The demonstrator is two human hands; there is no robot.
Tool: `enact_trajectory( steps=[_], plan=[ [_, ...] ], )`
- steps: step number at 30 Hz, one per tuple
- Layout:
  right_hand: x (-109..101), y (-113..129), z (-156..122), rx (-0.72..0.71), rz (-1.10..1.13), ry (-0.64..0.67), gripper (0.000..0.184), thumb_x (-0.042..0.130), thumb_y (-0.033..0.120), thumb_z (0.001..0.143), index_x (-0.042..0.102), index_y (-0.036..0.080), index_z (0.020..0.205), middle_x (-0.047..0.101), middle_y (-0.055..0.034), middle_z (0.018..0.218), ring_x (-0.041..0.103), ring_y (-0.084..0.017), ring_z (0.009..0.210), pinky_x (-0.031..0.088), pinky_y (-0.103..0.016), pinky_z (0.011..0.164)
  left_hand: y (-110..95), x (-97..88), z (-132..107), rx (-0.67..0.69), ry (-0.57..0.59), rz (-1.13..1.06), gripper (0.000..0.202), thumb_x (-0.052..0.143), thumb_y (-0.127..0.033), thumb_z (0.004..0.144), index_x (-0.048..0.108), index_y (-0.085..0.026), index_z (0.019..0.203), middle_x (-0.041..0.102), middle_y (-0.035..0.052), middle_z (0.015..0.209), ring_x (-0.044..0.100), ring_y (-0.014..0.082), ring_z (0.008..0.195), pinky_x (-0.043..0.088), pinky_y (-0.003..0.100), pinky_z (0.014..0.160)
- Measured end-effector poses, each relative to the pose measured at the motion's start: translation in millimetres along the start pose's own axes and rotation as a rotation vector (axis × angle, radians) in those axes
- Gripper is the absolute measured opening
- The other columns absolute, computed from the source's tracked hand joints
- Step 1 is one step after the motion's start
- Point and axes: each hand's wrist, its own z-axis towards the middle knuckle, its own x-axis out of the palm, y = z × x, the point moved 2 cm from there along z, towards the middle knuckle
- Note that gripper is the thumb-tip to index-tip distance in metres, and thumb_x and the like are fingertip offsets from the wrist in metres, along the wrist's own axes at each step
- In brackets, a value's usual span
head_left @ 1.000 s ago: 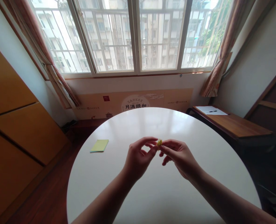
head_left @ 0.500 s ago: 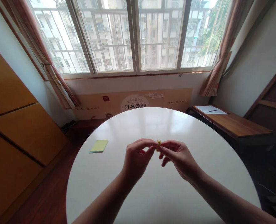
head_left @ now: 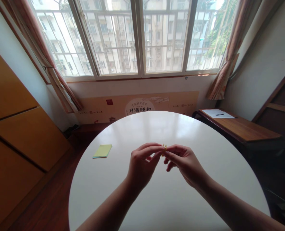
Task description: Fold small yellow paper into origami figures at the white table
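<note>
Yellow piece (head_left: pixel 165 148) between fingers (head_left: pixel 154 148), "ZANKEE" and "月满颐和" on panel (head_left: pixel 138 100) behind

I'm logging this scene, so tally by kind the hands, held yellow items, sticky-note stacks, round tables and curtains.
Hands: 2 (left hand, right hand)
Held yellow item: 1
Sticky-note stack: 1
Round table: 1
Curtains: 2 (left curtain, right curtain)
Total: 7
</note>
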Motion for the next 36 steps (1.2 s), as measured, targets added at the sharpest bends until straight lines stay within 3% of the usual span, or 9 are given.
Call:
enact_trajectory(
  steps=[5,10,17,24,31,36],
  plan=[
    [-3.5,-0.1,0.0,-0.100,-0.085,-0.010,0.022,0.083,0.036,0.074,0.078,0.018,0.086,0.072,-0.0062,0.073,0.065,-0.019,0.063,0.056,-0.028,0.048,2.9,0.8,0.3,-0.088,0.052,-0.077,0.007,0.069,-0.019,0.085,0.073,-0.019,0.090,0.073,0.0063,0.089,0.069,0.0175,0.076,0.052,0.020,0.049],
    [-5.8,1.1,-0.8,-0.169,-0.124,-0.011,0.021,0.084,0.032,0.072,0.079,0.019,0.088,0.073,-0.0055,0.072,0.066,-0.020,0.062,0.059,-0.032,0.050,3.8,-0.9,0.3,-0.074,0.080,-0.062,0.007,0.068,-0.022,0.086,0.073,-0.018,0.084,0.072,0.0072,0.093,0.068,0.0166,0.075,0.051,0.019,0.048],
    [-2.4,0.6,0.4,-0.025,0.029,0.030,0.024,0.082,0.034,0.076,0.079,0.018,0.093,0.067,-0.0025,0.064,0.059,-0.014,0.056,0.057,-0.029,0.050,3.8,-5.3,4.8,-0.070,0.182,-0.073,0.017,0.065,-0.030,0.089,0.072,-0.018,0.079,0.070,0.0083,0.094,0.067,0.0161,0.076,0.050,0.018,0.047],
    [-1.8,-1.1,2.0,0.080,0.105,0.045,0.026,0.083,0.034,0.075,0.079,0.017,0.094,0.064,-0.0019,0.062,0.056,-0.013,0.057,0.054,-0.025,0.050,5.9,-8.9,7.6,-0.151,0.291,-0.111,0.021,0.063,-0.034,0.090,0.070,-0.016,0.082,0.068,0.0066,0.083,0.067,0.0145,0.065,0.047,0.018,0.045],
    [-3.0,0.7,4.0,0.182,0.132,0.099,0.029,0.078,0.042,0.079,0.076,0.013,0.082,0.062,-0.0029,0.065,0.056,-0.012,0.059,0.053,-0.023,0.051,5.7,-8.9,9.6,-0.101,0.296,-0.034,0.016,0.063,-0.029,0.091,0.071,-0.018,0.083,0.070,0.0051,0.080,0.064,0.0129,0.064,0.046,0.019,0.049],
    [-5.0,-0.1,5.1,0.212,0.062,0.076,0.030,0.082,0.041,0.074,0.074,0.015,0.085,0.066,-0.0053,0.078,0.062,-0.016,0.069,0.056,-0.025,0.053,6.7,-7.4,8.9,-0.093,0.276,0.008,0.016,0.063,-0.028,0.090,0.072,-0.019,0.080,0.071,0.0051,0.079,0.062,0.0129,0.061,0.046,0.020,0.047]
  ],
)
